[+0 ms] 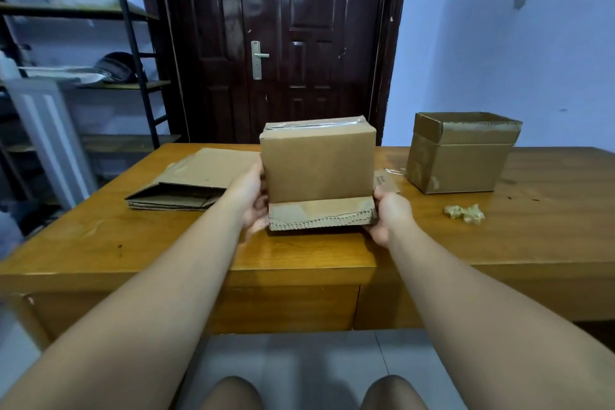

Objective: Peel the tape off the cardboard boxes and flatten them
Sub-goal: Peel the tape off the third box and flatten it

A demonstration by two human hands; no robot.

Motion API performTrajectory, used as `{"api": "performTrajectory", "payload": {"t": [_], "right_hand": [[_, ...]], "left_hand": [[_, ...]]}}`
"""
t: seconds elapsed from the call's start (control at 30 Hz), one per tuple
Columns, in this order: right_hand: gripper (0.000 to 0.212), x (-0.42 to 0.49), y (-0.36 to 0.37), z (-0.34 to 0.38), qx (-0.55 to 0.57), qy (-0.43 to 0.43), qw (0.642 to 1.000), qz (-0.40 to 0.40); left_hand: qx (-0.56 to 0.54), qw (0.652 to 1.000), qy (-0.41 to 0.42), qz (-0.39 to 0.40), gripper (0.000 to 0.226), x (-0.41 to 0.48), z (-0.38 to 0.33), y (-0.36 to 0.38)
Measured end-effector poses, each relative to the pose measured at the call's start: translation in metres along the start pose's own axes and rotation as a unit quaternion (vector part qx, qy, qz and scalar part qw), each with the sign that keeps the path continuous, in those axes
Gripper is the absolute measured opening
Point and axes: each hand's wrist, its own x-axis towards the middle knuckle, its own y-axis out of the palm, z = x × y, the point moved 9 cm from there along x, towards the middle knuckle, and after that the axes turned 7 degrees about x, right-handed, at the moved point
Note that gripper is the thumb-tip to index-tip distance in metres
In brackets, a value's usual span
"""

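Note:
A brown cardboard box (317, 163) stands upright in the middle of the wooden desk (299, 253), with clear tape (312, 124) along its top seam and a bottom flap (321, 215) folded out toward me. My left hand (249, 196) grips the box's left side near the bottom. My right hand (389, 213) grips the right end of the flap and the box's lower right corner. A second box (461, 151), open at the top with torn tape on its rim, stands at the back right.
A flattened cardboard stack (193, 181) lies on the desk to the left. A crumpled wad of tape (466, 212) lies to the right, and a small card scrap (386, 180) behind my right hand. A dark door stands behind the desk, metal shelving at left.

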Motion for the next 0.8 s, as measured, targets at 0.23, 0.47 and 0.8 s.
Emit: {"api": "performTrajectory", "payload": {"t": [0.23, 0.47, 0.8], "right_hand": [[0.022, 0.002, -0.011, -0.003, 0.017, -0.005, 0.999, -0.032], [0.034, 0.004, -0.018, 0.002, -0.026, -0.041, 0.997, -0.055], [0.062, -0.007, -0.024, 0.023, -0.117, -0.110, 0.979, -0.122]], "left_hand": [[-0.007, 0.990, -0.138, 0.038, 0.066, -0.003, 0.032, 0.016], [-0.117, 0.984, -0.128, 0.032, 0.049, 0.009, 0.033, 0.019], [0.117, 0.979, 0.031, -0.164, 0.033, 0.031, 0.030, -0.027]]}}
